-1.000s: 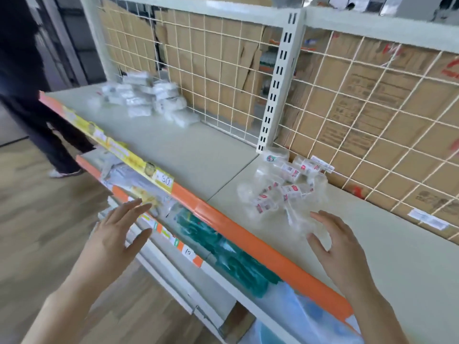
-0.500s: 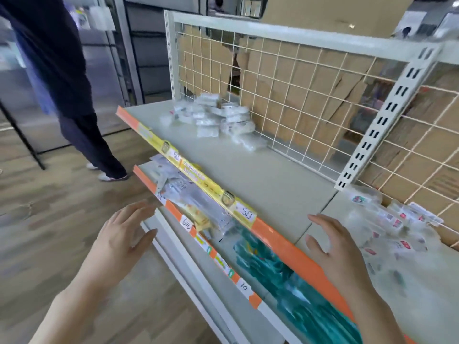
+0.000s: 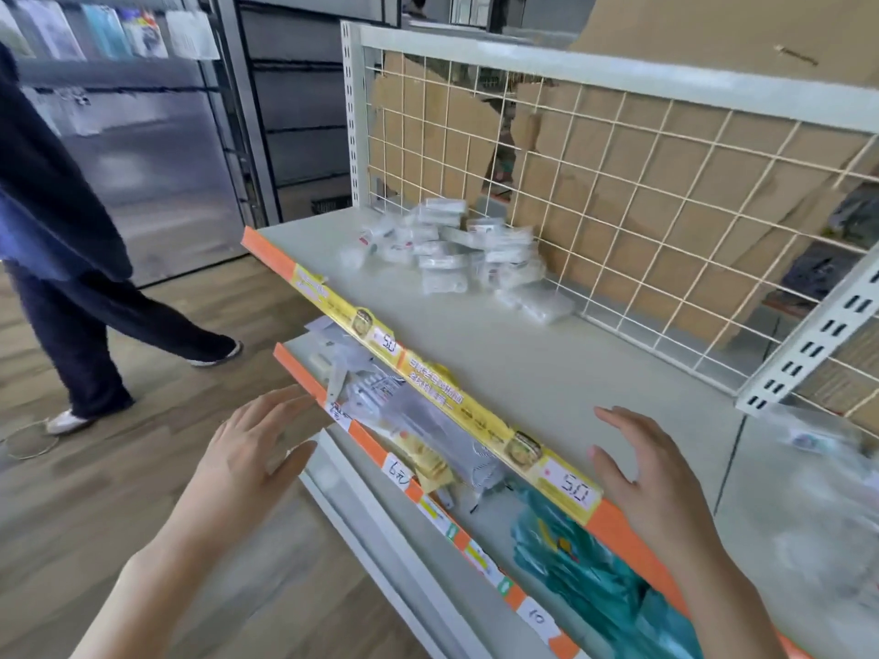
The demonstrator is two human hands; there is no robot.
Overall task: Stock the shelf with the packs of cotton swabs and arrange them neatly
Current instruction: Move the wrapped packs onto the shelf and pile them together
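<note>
A loose heap of clear cotton swab packs [image 3: 456,252] lies at the far left of the top shelf [image 3: 499,354], against the wire mesh back. A second, blurred cluster of packs [image 3: 823,435] shows at the right edge. My left hand [image 3: 252,454] hovers with fingers spread in front of the lower shelf's orange edge, holding nothing. My right hand [image 3: 651,482] is raised over the front edge of the top shelf, fingers relaxed and empty, well short of the heap.
A person in dark trousers [image 3: 71,278] walks on the wooden floor at the left. The lower shelf [image 3: 371,439] holds packaged goods and teal bags [image 3: 585,568]. A white slotted upright [image 3: 808,344] divides the shelf bays at the right.
The view has swung left: the far heap is now central and the right-hand packs have slid to the frame edge. Both hands stay empty, with my right hand away from those packs.
</note>
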